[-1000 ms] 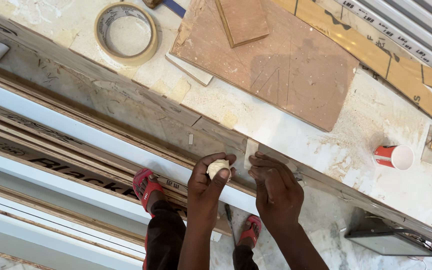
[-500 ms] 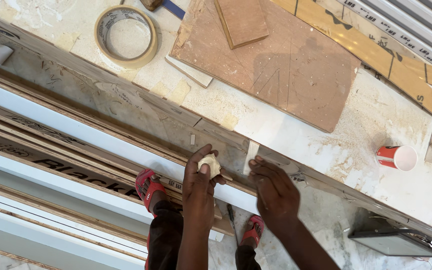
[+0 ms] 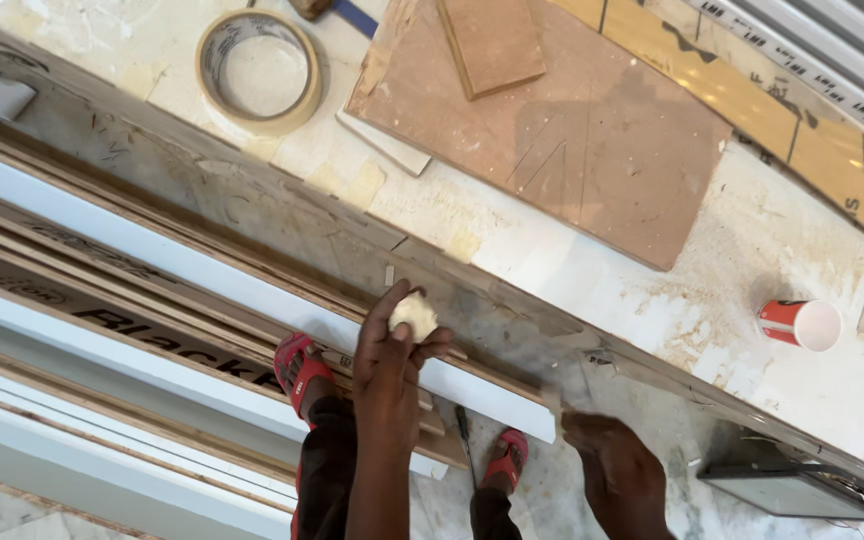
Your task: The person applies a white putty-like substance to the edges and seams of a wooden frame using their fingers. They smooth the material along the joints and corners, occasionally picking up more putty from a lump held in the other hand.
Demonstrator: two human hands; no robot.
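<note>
Pinching 1 pale putty lump (image 3: pixel 414 317) between thumb and fingers, my left hand (image 3: pixel 389 352) holds it against the white trim strip (image 3: pixel 202 270), near that strip's cut end. My right hand (image 3: pixel 617 470) rests low beside the strip's end, blurred; I cannot tell whether it is spread or closed. Also in head view: 1 masking tape roll (image 3: pixel 258 70), 1 plywood board (image 3: pixel 562 130), 1 red cup (image 3: pixel 800 324) on its side, 2 red sandals (image 3: pixel 299 367).
</note>
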